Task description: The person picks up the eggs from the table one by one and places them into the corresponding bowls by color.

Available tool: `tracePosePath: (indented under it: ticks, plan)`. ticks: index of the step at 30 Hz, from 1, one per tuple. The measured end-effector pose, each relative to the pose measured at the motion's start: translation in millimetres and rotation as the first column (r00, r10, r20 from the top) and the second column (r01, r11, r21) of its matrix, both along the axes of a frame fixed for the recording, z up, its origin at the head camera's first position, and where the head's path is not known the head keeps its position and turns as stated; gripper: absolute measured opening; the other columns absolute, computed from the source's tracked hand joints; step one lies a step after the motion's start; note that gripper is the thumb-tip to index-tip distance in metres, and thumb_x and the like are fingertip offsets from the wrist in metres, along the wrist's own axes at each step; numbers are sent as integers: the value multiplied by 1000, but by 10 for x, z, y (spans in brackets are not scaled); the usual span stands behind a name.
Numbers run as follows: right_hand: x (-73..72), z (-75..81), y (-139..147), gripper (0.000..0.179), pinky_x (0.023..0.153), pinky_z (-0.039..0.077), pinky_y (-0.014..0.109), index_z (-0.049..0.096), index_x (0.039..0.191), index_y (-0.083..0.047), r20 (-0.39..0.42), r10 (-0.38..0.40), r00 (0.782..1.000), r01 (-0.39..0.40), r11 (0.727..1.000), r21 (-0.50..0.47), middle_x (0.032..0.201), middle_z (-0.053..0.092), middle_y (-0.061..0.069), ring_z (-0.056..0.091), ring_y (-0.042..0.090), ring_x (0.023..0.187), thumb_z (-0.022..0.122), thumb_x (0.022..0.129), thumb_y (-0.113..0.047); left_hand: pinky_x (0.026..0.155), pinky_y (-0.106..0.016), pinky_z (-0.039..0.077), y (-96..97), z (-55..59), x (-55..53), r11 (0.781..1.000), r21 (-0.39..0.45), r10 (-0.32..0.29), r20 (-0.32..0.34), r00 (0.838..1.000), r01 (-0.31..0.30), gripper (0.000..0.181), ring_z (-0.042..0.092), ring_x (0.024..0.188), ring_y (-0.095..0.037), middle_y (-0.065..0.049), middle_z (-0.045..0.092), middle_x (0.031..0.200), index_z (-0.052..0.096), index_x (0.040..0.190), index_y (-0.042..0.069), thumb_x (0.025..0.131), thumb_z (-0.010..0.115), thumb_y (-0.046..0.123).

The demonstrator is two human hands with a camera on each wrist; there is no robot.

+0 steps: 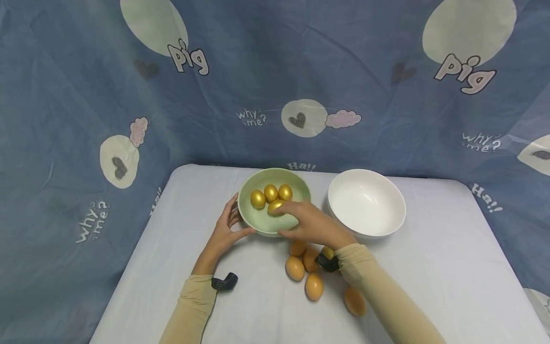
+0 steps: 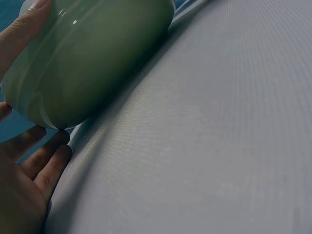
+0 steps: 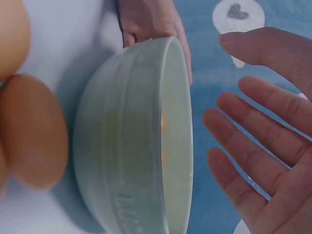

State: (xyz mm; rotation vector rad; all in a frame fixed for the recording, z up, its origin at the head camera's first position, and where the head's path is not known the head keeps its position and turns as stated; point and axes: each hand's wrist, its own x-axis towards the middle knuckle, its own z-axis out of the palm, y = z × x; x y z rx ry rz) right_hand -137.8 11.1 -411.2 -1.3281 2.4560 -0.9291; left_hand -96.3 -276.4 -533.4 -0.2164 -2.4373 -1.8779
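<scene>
A blue curtain (image 1: 361,28) printed with pale blobs and words such as "pig" and "why me?" hangs behind the desk (image 1: 447,267), beyond its far edge and down past both side edges. The desk is white with rounded far corners.

Two beige sleeves reach in over the near edge, the left sleeve (image 1: 189,306) and the right sleeve (image 1: 382,296).

The white bowl (image 1: 365,203) stands close to the far edge, right of its middle. The green bowl (image 1: 268,177), slightly smaller, stands just left of it, also by the far edge.

The left hand (image 1: 222,236) holds the green bowl from outside, thumb against its near side and fingers spread around its left side. The right hand (image 1: 315,223) is over the green bowl's near right part, thumb and fingers apart and slightly bent, with nothing in its grasp.

A black device (image 1: 225,282) sits at the left wrist, another under the right.

Four gold eggs (image 1: 258,199) lie together inside the green bowl. Between that bowl and the near edge lie brown eggs (image 1: 295,268): four grouped, one apart toward the right. One more gold egg (image 1: 328,252) shows partly, beside the right wrist.
</scene>
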Motion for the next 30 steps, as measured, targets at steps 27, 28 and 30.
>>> tracePosePath:
  ticks: [27, 28, 30]
  plan:
    - [460, -449, 902, 53, 92, 60, 34, 68, 130, -16, 50, -212, 976, 206, 974, 96, 124, 74, -2, 68, 13, 101, 88, 82, -27, 121, -27, 44, 2, -3, -4, 1000, -3, 2, -3, 1000, -2, 116, 42, 150, -35, -7, 25, 172, 15, 166, 28, 80, 89, 7]
    - [470, -466, 923, 53, 90, 60, 33, 69, 129, -16, 42, -216, 975, 211, 972, 104, 123, 74, -3, 67, 12, 99, 88, 81, -27, 120, -25, 44, 1, -6, -3, 1000, 2, 1, -1, 1000, -1, 116, 43, 149, -35, -7, 26, 172, 15, 167, 28, 80, 89, 6]
    - [488, -502, 964, 52, 86, 60, 31, 69, 128, -15, 35, -220, 975, 215, 970, 112, 120, 74, -3, 65, 10, 94, 88, 81, -27, 118, -20, 45, -1, -11, -5, 1000, 10, 0, 2, 1000, 0, 116, 43, 149, -35, -6, 27, 171, 15, 166, 28, 80, 89, 7]
